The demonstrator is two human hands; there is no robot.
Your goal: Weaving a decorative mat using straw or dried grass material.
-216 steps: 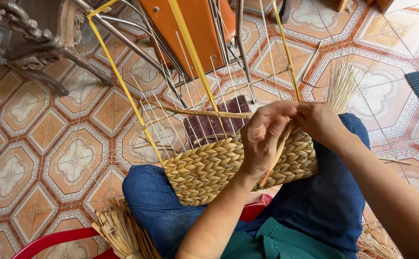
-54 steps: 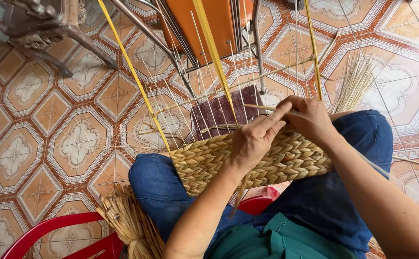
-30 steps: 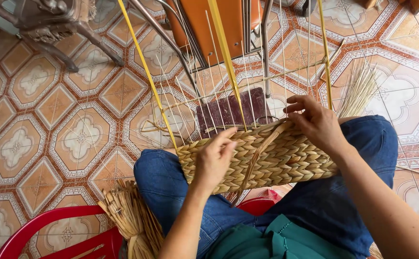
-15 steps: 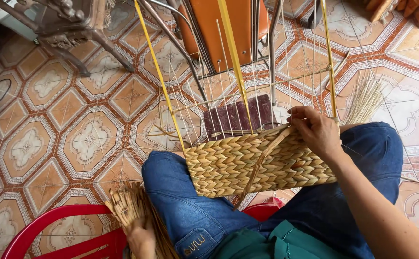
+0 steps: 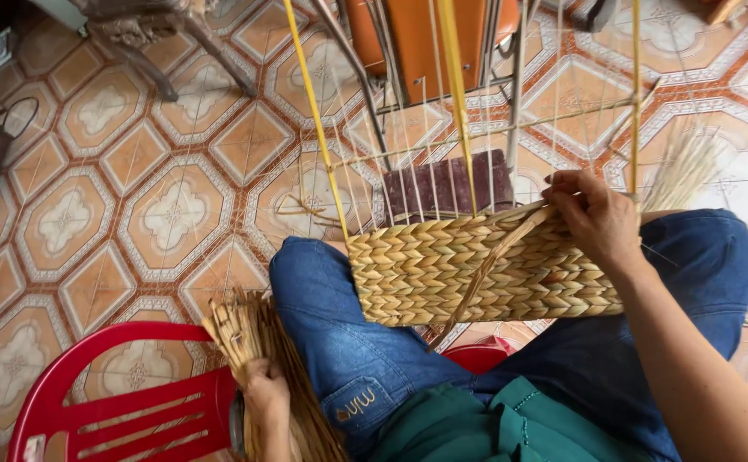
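The right hand [image 5: 595, 218] pinches a flat tan straw strand [image 5: 487, 272] at the top edge of the half-woven golden straw basket panel [image 5: 477, 269], fingers closed narrowly on it; the strand trails down slantwise across the weave. The panel rests across the person's lap on blue denim jeans [image 5: 340, 325], and thin upright stakes rise from it inside a yellow rod frame [image 5: 316, 128]. The left hand [image 5: 264, 402] reaches down beside the left thigh and is closed around a bundle of dried tan straw strips [image 5: 258, 342], which lies against a red plastic chair [image 5: 126, 402]. A small stitched label patch sits on the jeans pocket near that hand. Beyond the frame lie a dark maroon mat [image 5: 451, 184], an orange chair with metal legs [image 5: 425, 43], and the patterned orange floor tiles [image 5: 160, 214].
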